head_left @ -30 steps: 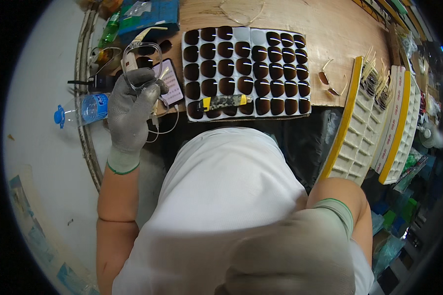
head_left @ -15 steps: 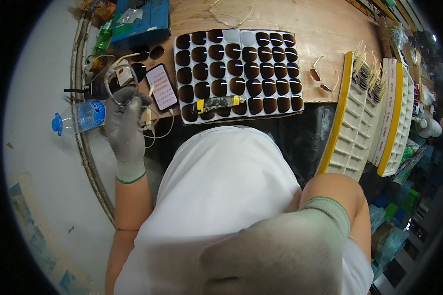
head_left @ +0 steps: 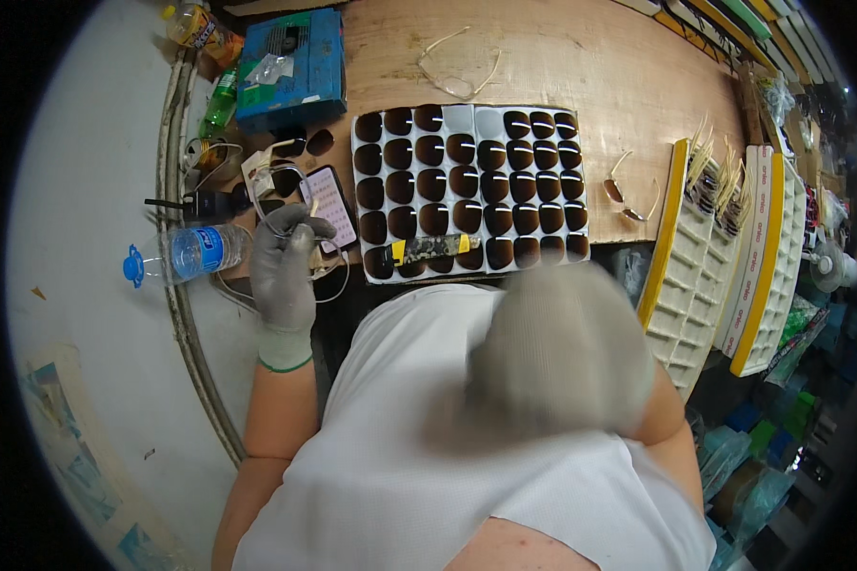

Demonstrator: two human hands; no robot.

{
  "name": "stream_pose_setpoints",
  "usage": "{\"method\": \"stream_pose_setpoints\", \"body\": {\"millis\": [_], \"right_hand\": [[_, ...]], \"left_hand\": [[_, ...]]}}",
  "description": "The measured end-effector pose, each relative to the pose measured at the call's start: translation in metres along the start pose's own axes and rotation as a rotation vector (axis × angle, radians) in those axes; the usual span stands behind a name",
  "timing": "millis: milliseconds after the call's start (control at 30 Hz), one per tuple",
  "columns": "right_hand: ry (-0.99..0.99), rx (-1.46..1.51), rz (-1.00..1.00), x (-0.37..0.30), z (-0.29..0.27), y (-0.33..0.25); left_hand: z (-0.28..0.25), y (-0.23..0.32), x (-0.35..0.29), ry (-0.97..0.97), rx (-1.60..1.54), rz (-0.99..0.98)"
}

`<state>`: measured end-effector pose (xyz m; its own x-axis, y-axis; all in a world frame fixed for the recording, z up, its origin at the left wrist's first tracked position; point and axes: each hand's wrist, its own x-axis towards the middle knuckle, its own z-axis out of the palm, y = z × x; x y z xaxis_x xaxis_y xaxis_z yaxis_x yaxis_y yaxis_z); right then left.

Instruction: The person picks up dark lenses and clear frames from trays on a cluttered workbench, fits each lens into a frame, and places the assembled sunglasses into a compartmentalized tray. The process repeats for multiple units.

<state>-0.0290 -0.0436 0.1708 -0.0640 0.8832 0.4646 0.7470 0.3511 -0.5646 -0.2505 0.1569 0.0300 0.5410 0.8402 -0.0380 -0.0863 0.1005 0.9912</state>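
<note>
My left hand [head_left: 284, 276], in a grey-coated glove, is closed on a pale, see-through glasses frame [head_left: 278, 173], held up beside the phone [head_left: 329, 209]. My right hand [head_left: 562, 352], also gloved, is raised over my lap close to the camera. Motion smears its fingers, and whether it holds anything does not show. Beyond it lies a white tray [head_left: 448, 118] with rows of brown tinted lenses [head_left: 432, 182]. Across the tray's near rows rests a yellow and black cutter knife [head_left: 435, 249]. Several loose dark lenses [head_left: 321, 142] sit near the phone.
A blue box [head_left: 290, 81] and bottles stand at the back left; a water bottle [head_left: 200, 250] lies nearer. Glasses frames with pale temples [head_left: 460, 67] lie at the back, and sunglasses [head_left: 630, 198] to the right. Slotted racks with yellow edges [head_left: 671, 228] stand at the right.
My right hand has risen from low over my lap toward the tray's near edge. The left hand still grips the glasses frame, now nearer the phone. The whole view has shifted.
</note>
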Motion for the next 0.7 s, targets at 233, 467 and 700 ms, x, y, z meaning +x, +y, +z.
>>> {"method": "stream_pose_setpoints", "body": {"millis": [233, 467, 700], "right_hand": [[0.063, 0.102, 0.822, -0.059, 0.07, 0.158], [-0.074, -0.398, 0.806, -0.048, 0.104, 0.228], [-0.421, -0.518, 0.97, -0.022, 0.102, 0.242]], "left_hand": [[0.02, 0.04, -0.009, -0.3, 0.097, -0.26], [0.058, 0.036, -0.005, -0.724, 0.272, -0.167], [0.118, 0.018, -0.001, -0.593, 0.192, -0.121]]}}
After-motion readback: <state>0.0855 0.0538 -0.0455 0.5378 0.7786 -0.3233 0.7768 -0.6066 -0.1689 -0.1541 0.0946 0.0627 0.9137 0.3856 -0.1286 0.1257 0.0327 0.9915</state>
